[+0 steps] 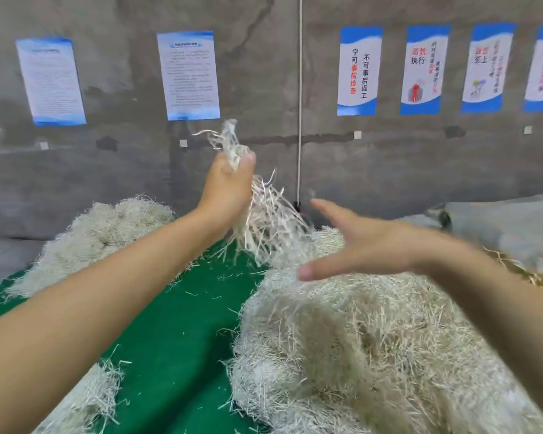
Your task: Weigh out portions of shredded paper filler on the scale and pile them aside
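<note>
My left hand (229, 186) raised, clutching a tuft of pale shredded paper strips (264, 211). My right hand (361, 245) spread, holding nothing, above big pale paper heap (358, 339) on green table cover (176, 339).

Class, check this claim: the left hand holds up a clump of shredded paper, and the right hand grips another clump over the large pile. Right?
Not quite. In the head view the right hand is open, fingers straight, holding nothing over the large pile. The left hand does hold up a clump of shredded paper.
</note>
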`<action>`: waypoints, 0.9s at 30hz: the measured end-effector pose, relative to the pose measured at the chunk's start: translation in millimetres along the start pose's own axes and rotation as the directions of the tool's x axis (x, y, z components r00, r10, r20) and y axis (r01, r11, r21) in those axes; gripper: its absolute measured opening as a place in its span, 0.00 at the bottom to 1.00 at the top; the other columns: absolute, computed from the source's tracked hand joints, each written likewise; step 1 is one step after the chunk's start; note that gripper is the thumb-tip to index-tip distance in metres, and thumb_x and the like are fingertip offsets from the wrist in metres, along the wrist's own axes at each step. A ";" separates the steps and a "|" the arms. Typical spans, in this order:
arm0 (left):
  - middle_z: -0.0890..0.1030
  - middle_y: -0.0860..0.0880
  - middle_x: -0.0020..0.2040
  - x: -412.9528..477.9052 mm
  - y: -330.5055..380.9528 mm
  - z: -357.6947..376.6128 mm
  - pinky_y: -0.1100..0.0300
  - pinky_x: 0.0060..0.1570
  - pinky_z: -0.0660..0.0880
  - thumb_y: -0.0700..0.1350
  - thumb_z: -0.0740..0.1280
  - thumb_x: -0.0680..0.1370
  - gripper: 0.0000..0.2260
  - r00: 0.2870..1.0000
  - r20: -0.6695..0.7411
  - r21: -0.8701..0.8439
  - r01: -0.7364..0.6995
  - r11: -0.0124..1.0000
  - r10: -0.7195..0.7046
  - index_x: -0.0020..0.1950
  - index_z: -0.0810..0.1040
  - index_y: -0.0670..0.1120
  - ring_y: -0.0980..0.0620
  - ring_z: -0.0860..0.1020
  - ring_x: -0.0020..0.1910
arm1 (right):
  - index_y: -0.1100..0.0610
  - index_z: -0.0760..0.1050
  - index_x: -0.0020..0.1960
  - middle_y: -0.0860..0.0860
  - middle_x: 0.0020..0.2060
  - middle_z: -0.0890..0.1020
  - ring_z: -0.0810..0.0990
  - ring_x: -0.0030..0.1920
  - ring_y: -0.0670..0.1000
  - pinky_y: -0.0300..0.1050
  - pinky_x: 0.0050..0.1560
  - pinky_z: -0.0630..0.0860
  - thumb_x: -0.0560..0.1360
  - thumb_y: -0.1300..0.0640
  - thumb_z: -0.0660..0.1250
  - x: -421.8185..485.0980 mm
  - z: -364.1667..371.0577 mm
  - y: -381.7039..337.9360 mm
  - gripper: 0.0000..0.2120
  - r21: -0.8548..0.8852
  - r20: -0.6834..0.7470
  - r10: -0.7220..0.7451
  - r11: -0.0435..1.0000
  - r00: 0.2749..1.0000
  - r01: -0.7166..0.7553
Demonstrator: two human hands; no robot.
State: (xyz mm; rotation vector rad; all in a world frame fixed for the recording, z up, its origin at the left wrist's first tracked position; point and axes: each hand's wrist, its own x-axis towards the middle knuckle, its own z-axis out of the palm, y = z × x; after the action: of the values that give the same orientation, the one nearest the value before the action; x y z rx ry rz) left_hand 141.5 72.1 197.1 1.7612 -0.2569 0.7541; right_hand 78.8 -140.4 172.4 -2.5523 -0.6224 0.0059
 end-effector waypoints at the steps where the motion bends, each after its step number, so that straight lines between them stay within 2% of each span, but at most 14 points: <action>1: 0.78 0.48 0.57 -0.8 8.6 4.8 0.60 0.42 0.69 0.55 0.59 0.82 0.19 0.995 -0.042 -0.110 0.087 0.990 -0.092 0.68 0.71 0.46 0.52 0.75 0.49 | 0.35 0.40 0.77 0.39 0.79 0.47 0.51 0.78 0.46 0.49 0.74 0.51 0.58 0.27 0.74 8.0 21.6 -7.2 0.60 -0.007 -0.071 0.007 1.000 0.997 -0.008; 3: 0.77 0.50 0.56 -8.1 17.2 8.7 0.62 0.39 0.67 0.55 0.59 0.82 0.23 0.972 -0.037 -0.304 0.211 0.929 -0.232 0.72 0.67 0.43 0.57 0.73 0.44 | 0.45 0.47 0.79 0.41 0.75 0.60 0.62 0.74 0.47 0.49 0.72 0.63 0.68 0.36 0.73 20.6 62.0 -15.2 0.51 0.173 -0.174 0.051 0.985 0.983 -0.021; 4: 0.76 0.53 0.52 -15.5 17.9 8.3 0.62 0.41 0.67 0.56 0.60 0.82 0.24 0.963 -0.007 -0.352 0.248 0.903 -0.268 0.72 0.66 0.43 0.59 0.72 0.43 | 0.50 0.57 0.77 0.42 0.66 0.70 0.72 0.65 0.45 0.44 0.61 0.73 0.74 0.42 0.71 25.0 75.6 -15.0 0.38 0.338 -0.219 0.085 0.941 0.972 -0.006; 6: 0.76 0.53 0.56 -34.9 10.3 5.7 0.61 0.51 0.68 0.58 0.61 0.81 0.28 0.962 0.031 -0.274 0.270 0.923 -0.272 0.75 0.62 0.43 0.58 0.74 0.50 | 0.57 0.75 0.62 0.47 0.48 0.80 0.79 0.43 0.42 0.38 0.41 0.75 0.82 0.54 0.62 25.8 86.1 -8.5 0.11 0.687 -0.224 0.217 0.727 0.950 -0.004; 7: 0.74 0.51 0.66 -45.6 2.1 4.7 0.60 0.58 0.66 0.60 0.61 0.80 0.32 0.966 0.038 -0.188 0.260 0.947 -0.257 0.78 0.57 0.44 0.54 0.73 0.59 | 0.58 0.77 0.56 0.51 0.45 0.82 0.80 0.40 0.45 0.39 0.40 0.75 0.82 0.58 0.59 27.7 85.9 -9.4 0.10 0.824 -0.184 0.288 0.567 0.940 -0.013; 10: 0.57 0.55 0.79 -90.2 -19.4 3.4 0.58 0.67 0.55 0.74 0.57 0.73 0.43 0.954 0.240 -0.032 0.191 0.981 -0.178 0.80 0.47 0.54 0.60 0.59 0.71 | 0.63 0.76 0.54 0.57 0.46 0.85 0.84 0.46 0.51 0.48 0.49 0.81 0.80 0.63 0.58 18.3 90.0 -15.6 0.09 0.995 -0.092 0.239 0.068 0.967 0.077; 12: 0.52 0.59 0.80 -119.7 -33.2 3.7 0.57 0.70 0.55 0.81 0.58 0.62 0.53 0.890 0.433 -0.012 0.166 0.986 -0.145 0.80 0.46 0.60 0.64 0.55 0.72 | 0.66 0.75 0.53 0.61 0.50 0.82 0.80 0.54 0.54 0.56 0.64 0.76 0.73 0.62 0.64 3.3 99.4 -23.6 0.10 0.996 -0.079 0.106 -0.041 0.991 0.084; 14: 0.55 0.62 0.78 -136.1 -42.4 -1.2 0.68 0.65 0.54 0.80 0.65 0.59 0.54 0.889 0.452 0.083 0.037 0.996 -0.071 0.78 0.48 0.62 0.73 0.56 0.68 | 0.62 0.71 0.49 0.62 0.48 0.75 0.75 0.52 0.54 0.52 0.69 0.69 0.70 0.64 0.63 -19.3 105.9 -24.1 0.08 0.998 -0.058 0.050 -0.030 0.997 0.059; 16: 0.65 0.73 0.67 -142.3 -41.1 -10.7 0.82 0.58 0.57 0.72 0.70 0.66 0.43 0.877 0.470 0.132 -0.179 0.975 0.097 0.75 0.58 0.60 0.83 0.61 0.59 | 0.61 0.72 0.50 0.59 0.49 0.80 0.79 0.48 0.49 0.43 0.60 0.75 0.72 0.63 0.62 -47.8 105.2 -18.0 0.07 0.998 -0.050 -0.003 0.041 0.999 0.050; 17: 0.71 0.76 0.61 -143.6 -37.9 -15.1 0.83 0.54 0.63 0.67 0.71 0.70 0.33 0.842 0.507 0.112 -0.277 0.954 0.185 0.72 0.65 0.59 0.81 0.68 0.57 | 0.62 0.75 0.49 0.56 0.47 0.83 0.80 0.44 0.47 0.39 0.51 0.78 0.73 0.62 0.62 -60.9 103.4 -13.5 0.07 0.994 -0.060 -0.009 0.092 0.998 0.060; 19: 0.79 0.69 0.53 -144.2 -33.0 -22.7 0.71 0.52 0.74 0.56 0.69 0.76 0.18 0.801 0.507 0.102 -0.422 0.901 0.318 0.65 0.73 0.56 0.69 0.77 0.54 | 0.59 0.81 0.47 0.51 0.45 0.85 0.82 0.43 0.47 0.39 0.44 0.81 0.72 0.65 0.61 -81.5 102.0 -1.6 0.10 0.985 -0.114 0.003 0.132 0.993 0.112; 21: 0.80 0.66 0.46 -140.5 -28.4 -29.8 0.66 0.46 0.75 0.52 0.66 0.76 0.14 0.831 0.418 0.078 -0.436 0.897 0.368 0.61 0.76 0.54 0.67 0.78 0.47 | 0.56 0.80 0.58 0.52 0.54 0.84 0.83 0.54 0.51 0.46 0.50 0.82 0.74 0.68 0.59 -95.5 108.0 9.1 0.18 0.958 -0.224 0.135 0.215 0.965 0.192; 24: 0.79 0.63 0.39 -142.2 -20.3 -29.8 0.69 0.35 0.70 0.49 0.65 0.76 0.08 0.875 0.396 0.146 -0.361 0.921 0.280 0.55 0.76 0.55 0.67 0.75 0.36 | 0.45 0.70 0.69 0.46 0.69 0.74 0.75 0.67 0.44 0.53 0.65 0.74 0.72 0.60 0.65 -107.5 128.1 11.3 0.26 0.732 -0.531 0.283 0.629 0.798 0.264; 27: 0.78 0.59 0.50 -159.6 -14.2 -19.9 0.65 0.44 0.74 0.50 0.64 0.75 0.14 0.831 0.536 0.294 -0.351 0.889 0.150 0.61 0.71 0.52 0.59 0.76 0.46 | 0.38 0.48 0.78 0.43 0.80 0.51 0.51 0.76 0.39 0.48 0.74 0.51 0.71 0.45 0.72 -105.0 143.5 2.3 0.45 0.315 -0.555 0.012 0.929 0.832 0.197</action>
State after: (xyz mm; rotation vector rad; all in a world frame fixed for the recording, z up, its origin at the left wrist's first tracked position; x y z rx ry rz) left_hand 19.0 63.0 92.3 2.3202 -0.7564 0.5384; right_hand -31.6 -119.0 34.6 -2.0179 -0.4604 -0.5794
